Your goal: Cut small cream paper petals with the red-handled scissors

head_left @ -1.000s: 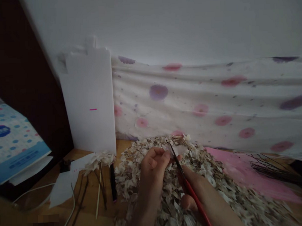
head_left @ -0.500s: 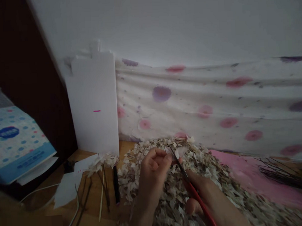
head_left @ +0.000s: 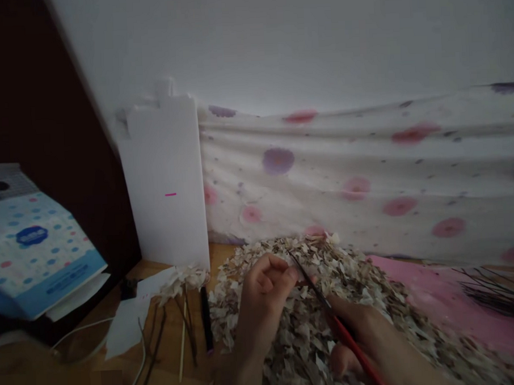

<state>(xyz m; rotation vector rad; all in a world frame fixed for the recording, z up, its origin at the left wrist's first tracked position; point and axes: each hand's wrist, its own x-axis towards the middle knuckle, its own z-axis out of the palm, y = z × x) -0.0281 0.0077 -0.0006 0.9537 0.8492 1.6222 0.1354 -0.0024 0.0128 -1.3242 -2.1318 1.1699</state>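
Observation:
My left hand (head_left: 265, 297) is closed in a pinch above a large heap of pale, petal-like scraps (head_left: 308, 338). A pale petal-like piece, mostly hidden by the fingers, is held there. In my right hand (head_left: 360, 324) is a red-handled tool (head_left: 348, 339) with a long, slim, dark tip. That tip reaches up and left, right beside my left fingertips. Whether it has one blade or two does not show.
A white board (head_left: 167, 179) leans at the back left, beside a flowered cloth (head_left: 324, 172). Thin sticks (head_left: 155, 344), a dark marker (head_left: 206, 319) and white papers (head_left: 130, 317) lie left. A blue-white pack (head_left: 42, 253) stands far left; dark twigs (head_left: 495, 295) rest on pink sheeting (head_left: 427, 304).
A pale petal-like piece seen beside the tool's tip is gone from there. Both hands keep nearly the same pose. The whole view has shifted slightly, with things appearing farther right.

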